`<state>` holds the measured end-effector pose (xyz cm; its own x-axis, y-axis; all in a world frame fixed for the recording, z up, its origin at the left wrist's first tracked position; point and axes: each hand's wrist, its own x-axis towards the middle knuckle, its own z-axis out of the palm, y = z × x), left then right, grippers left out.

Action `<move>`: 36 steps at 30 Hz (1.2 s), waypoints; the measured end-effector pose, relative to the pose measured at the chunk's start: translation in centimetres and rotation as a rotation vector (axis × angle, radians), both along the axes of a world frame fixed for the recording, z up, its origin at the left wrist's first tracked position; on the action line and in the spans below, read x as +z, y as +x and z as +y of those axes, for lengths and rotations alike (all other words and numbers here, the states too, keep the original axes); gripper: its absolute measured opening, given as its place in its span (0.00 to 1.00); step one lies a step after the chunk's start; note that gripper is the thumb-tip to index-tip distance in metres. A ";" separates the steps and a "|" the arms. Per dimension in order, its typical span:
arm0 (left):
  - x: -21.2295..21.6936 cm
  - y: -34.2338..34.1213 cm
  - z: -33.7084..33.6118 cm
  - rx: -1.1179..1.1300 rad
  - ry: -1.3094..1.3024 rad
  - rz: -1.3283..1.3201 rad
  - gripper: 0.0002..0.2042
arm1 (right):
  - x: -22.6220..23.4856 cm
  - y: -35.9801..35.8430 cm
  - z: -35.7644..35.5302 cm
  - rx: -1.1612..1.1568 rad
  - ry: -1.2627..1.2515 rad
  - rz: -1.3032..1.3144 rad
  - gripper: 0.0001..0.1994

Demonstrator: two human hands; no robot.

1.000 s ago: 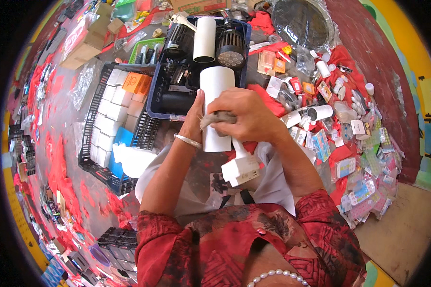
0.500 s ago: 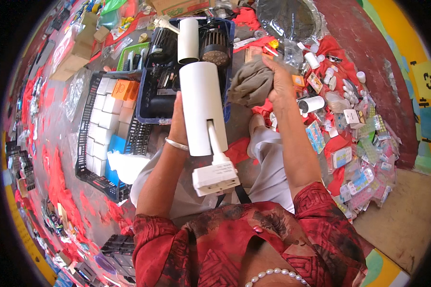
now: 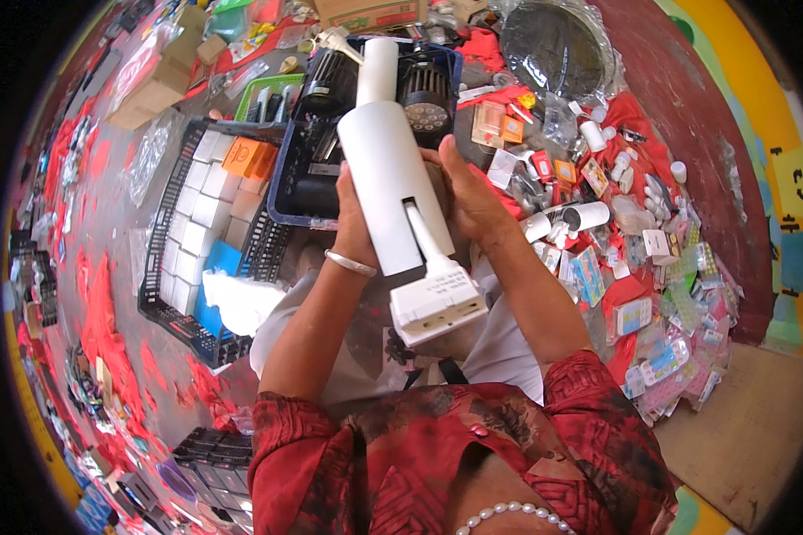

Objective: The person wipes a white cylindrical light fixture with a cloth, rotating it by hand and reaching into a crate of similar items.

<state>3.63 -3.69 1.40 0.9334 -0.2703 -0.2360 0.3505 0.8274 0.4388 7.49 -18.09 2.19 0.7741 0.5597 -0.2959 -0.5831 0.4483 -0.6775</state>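
A white cylindrical track light (image 3: 388,183) is tilted in front of me, its slotted side up. A short white arm joins it to a boxy track adapter (image 3: 437,303) at the near end. My left hand (image 3: 353,218) is closed round the left side of the light. On the right side my right hand (image 3: 475,201) presses in, thumb up and fingers hidden behind the light. A grey-brown cloth in that hand is almost wholly hidden by the light. Beyond lies a blue crate (image 3: 281,214) with black spotlights (image 3: 426,94) and another white track light (image 3: 381,67).
A black basket (image 3: 152,312) of small white boxes (image 3: 187,265) stands left of the blue crate. To the right, a heap of small packages (image 3: 633,316) and white lamp parts (image 3: 589,216) covers the floor. Farther off lie a cardboard box (image 3: 147,89) and a plastic-wrapped black disc (image 3: 558,49).
My right hand has moved left and down with the cloth, from beside the light to against its right side. The light has tilted slightly and shifted right in view.
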 end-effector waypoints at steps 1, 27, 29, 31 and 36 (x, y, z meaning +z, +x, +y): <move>0.7 -0.1 -0.3 0.022 0.049 0.054 0.31 | 1.1 -0.3 0.0 0.026 -0.028 -0.106 0.33; -10.5 1.5 3.6 -0.014 0.618 -0.085 0.25 | 1.0 -0.4 -2.1 -0.538 -0.144 -0.355 0.24; -4.4 0.4 0.1 -0.184 -0.235 0.089 0.30 | 0.9 -0.5 -2.5 -0.536 -0.110 -0.339 0.24; -1.2 0.0 -0.1 -0.212 -0.278 0.101 0.33 | 1.2 -0.7 -2.7 -0.520 -0.091 -0.322 0.24; -1.3 -1.2 1.0 -0.183 -0.003 0.313 0.33 | 1.6 -0.6 -3.2 -0.407 0.010 -0.181 0.23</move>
